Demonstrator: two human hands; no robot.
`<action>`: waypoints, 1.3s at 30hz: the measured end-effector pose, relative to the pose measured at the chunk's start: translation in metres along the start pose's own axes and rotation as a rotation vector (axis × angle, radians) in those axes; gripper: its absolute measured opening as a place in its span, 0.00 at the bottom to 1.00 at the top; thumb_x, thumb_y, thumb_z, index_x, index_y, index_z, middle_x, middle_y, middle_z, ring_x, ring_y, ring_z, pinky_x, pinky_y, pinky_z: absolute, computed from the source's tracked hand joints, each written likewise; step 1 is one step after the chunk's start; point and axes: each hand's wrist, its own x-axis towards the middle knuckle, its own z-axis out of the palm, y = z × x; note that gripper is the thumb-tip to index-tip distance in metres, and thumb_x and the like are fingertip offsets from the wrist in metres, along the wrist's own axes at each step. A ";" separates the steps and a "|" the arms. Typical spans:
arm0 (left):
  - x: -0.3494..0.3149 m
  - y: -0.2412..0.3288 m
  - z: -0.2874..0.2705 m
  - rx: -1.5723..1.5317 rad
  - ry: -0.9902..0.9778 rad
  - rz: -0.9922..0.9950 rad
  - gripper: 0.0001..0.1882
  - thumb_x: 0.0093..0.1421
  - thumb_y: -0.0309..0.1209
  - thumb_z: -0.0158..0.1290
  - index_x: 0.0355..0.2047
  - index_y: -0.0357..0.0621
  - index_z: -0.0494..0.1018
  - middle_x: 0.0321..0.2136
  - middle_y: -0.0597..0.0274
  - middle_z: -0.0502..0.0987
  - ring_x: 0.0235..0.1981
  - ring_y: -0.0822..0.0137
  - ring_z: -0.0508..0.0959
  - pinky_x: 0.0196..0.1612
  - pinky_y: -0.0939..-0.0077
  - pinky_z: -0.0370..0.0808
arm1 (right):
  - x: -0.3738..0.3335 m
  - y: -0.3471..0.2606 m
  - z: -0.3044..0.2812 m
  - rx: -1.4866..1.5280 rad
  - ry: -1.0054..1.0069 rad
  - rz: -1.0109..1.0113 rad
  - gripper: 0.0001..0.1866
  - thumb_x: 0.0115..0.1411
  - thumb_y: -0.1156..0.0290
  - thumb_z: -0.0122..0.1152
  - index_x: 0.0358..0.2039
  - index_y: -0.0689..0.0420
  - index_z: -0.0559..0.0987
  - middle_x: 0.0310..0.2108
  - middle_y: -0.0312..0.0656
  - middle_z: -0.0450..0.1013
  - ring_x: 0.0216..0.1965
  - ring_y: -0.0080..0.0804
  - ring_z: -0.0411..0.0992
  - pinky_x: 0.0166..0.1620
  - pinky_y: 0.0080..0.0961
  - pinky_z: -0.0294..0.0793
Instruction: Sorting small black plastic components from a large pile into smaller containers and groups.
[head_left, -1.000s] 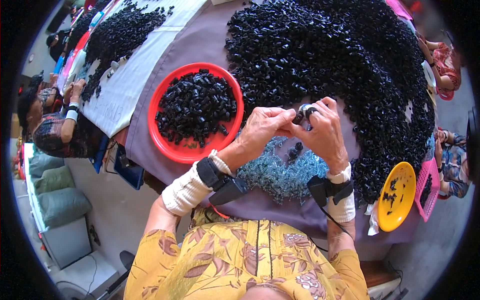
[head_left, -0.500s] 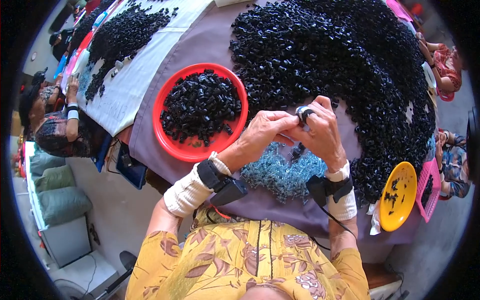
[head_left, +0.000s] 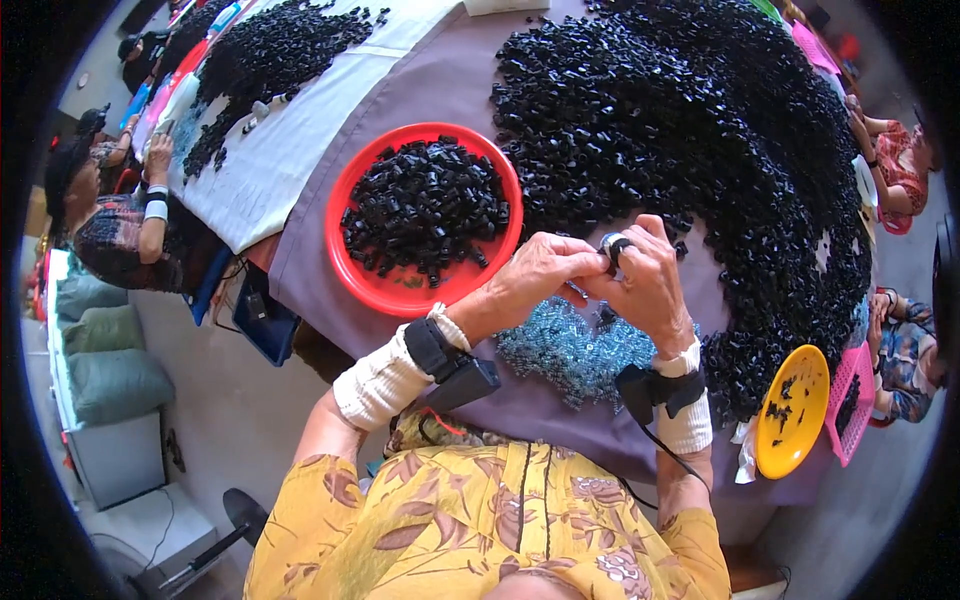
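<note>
Right at the meeting fingertips of both hands, ahead of the chest: a small dark piece, mostly covered. Left hand looks pinched on it from the left, thumb against forefinger; right hand looks pinched on it from the right, fingers curled. Neither is nearer, both appear to be touching it. Long axis: can't tell, too little shows. Black band round a right-hand finger, something pale and shiny beside it.

Loose stock: translucent blue pieces sit in a low pile just below the hands, on the wearer's side, with a dark bit at its top edge. Black tubular pieces form a big heap beyond the hands, wrapping down the right side. All on purple cloth.

Containers: red round tray left of the hands, nearest the left wrist, loaded with black pieces, some red base showing. Yellow tray at far right, few dark scraps in it. Pink basket just beside that, some dark bits inside.

Further out: another table with white cloth at left, more black pieces there, co-worker seated alongside.
</note>
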 end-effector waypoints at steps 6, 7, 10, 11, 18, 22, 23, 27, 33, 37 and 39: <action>-0.001 0.003 -0.001 -0.022 0.092 0.006 0.13 0.60 0.34 0.48 0.38 0.35 0.74 0.31 0.62 0.76 0.33 0.71 0.77 0.36 0.76 0.76 | 0.007 0.001 -0.011 -0.061 -0.007 0.004 0.15 0.39 0.62 0.69 0.20 0.59 0.74 0.17 0.39 0.68 0.22 0.35 0.67 0.37 0.32 0.63; -0.005 0.005 -0.006 -0.034 0.164 0.020 0.14 0.61 0.34 0.48 0.38 0.34 0.73 0.31 0.60 0.77 0.31 0.70 0.78 0.36 0.76 0.76 | 0.009 0.005 -0.017 -0.061 0.010 0.065 0.18 0.40 0.58 0.70 0.23 0.59 0.76 0.19 0.39 0.69 0.24 0.36 0.69 0.37 0.33 0.64; -0.017 0.012 -0.028 -0.174 0.439 0.145 0.15 0.61 0.36 0.50 0.39 0.36 0.73 0.29 0.58 0.77 0.30 0.68 0.78 0.34 0.75 0.76 | 0.006 0.025 -0.037 -0.130 0.133 0.268 0.14 0.45 0.62 0.68 0.26 0.58 0.77 0.20 0.39 0.71 0.26 0.37 0.70 0.38 0.33 0.65; -0.024 0.011 -0.039 -0.227 0.491 0.180 0.15 0.61 0.38 0.50 0.38 0.37 0.73 0.28 0.58 0.77 0.29 0.68 0.78 0.33 0.75 0.76 | 0.001 0.031 -0.042 -0.157 0.120 0.289 0.12 0.46 0.65 0.66 0.27 0.59 0.77 0.20 0.40 0.71 0.26 0.37 0.70 0.38 0.33 0.65; -0.054 -0.003 -0.081 -0.372 0.586 0.117 0.19 0.61 0.46 0.47 0.33 0.40 0.74 0.22 0.63 0.76 0.24 0.70 0.77 0.29 0.76 0.75 | -0.030 0.050 -0.028 -0.137 -0.158 0.445 0.09 0.48 0.69 0.63 0.26 0.61 0.76 0.23 0.43 0.70 0.27 0.41 0.69 0.34 0.34 0.65; -0.042 0.006 -0.066 -0.286 0.561 0.120 0.19 0.62 0.45 0.47 0.32 0.40 0.74 0.22 0.64 0.76 0.22 0.70 0.76 0.29 0.76 0.75 | -0.028 0.047 -0.022 -0.190 -0.169 0.447 0.07 0.49 0.70 0.60 0.23 0.61 0.75 0.24 0.45 0.70 0.27 0.45 0.69 0.32 0.37 0.66; -0.039 0.008 -0.062 -0.283 0.524 0.126 0.16 0.62 0.41 0.47 0.32 0.39 0.74 0.22 0.64 0.76 0.23 0.71 0.77 0.29 0.76 0.75 | -0.031 0.048 -0.019 -0.193 -0.171 0.447 0.07 0.49 0.70 0.60 0.23 0.61 0.75 0.24 0.45 0.70 0.27 0.45 0.69 0.32 0.37 0.66; -0.026 0.006 -0.049 -0.246 0.408 0.088 0.11 0.62 0.34 0.48 0.35 0.38 0.74 0.24 0.63 0.76 0.25 0.73 0.77 0.31 0.78 0.76 | -0.037 0.045 -0.006 -0.241 -0.255 0.377 0.07 0.49 0.70 0.59 0.22 0.61 0.74 0.25 0.45 0.71 0.27 0.45 0.70 0.30 0.38 0.69; -0.013 0.000 -0.039 -0.195 0.336 0.039 0.11 0.62 0.33 0.49 0.35 0.38 0.74 0.25 0.64 0.76 0.25 0.75 0.77 0.31 0.80 0.75 | -0.036 0.052 -0.012 -0.278 -0.125 0.504 0.09 0.49 0.69 0.61 0.23 0.63 0.74 0.26 0.46 0.72 0.27 0.43 0.72 0.30 0.37 0.71; -0.004 -0.002 -0.032 -0.140 0.313 0.018 0.11 0.62 0.34 0.49 0.35 0.39 0.74 0.25 0.64 0.77 0.26 0.75 0.77 0.30 0.81 0.75 | -0.031 0.056 -0.008 -0.324 -0.266 0.463 0.09 0.49 0.68 0.61 0.23 0.61 0.75 0.25 0.45 0.72 0.28 0.43 0.72 0.30 0.36 0.70; 0.000 -0.003 -0.027 -0.114 0.296 0.013 0.11 0.61 0.34 0.50 0.35 0.40 0.74 0.25 0.64 0.77 0.26 0.75 0.77 0.29 0.82 0.75 | -0.033 0.062 -0.002 -0.342 -0.286 0.436 0.09 0.49 0.68 0.61 0.22 0.61 0.75 0.25 0.45 0.72 0.28 0.43 0.72 0.31 0.37 0.70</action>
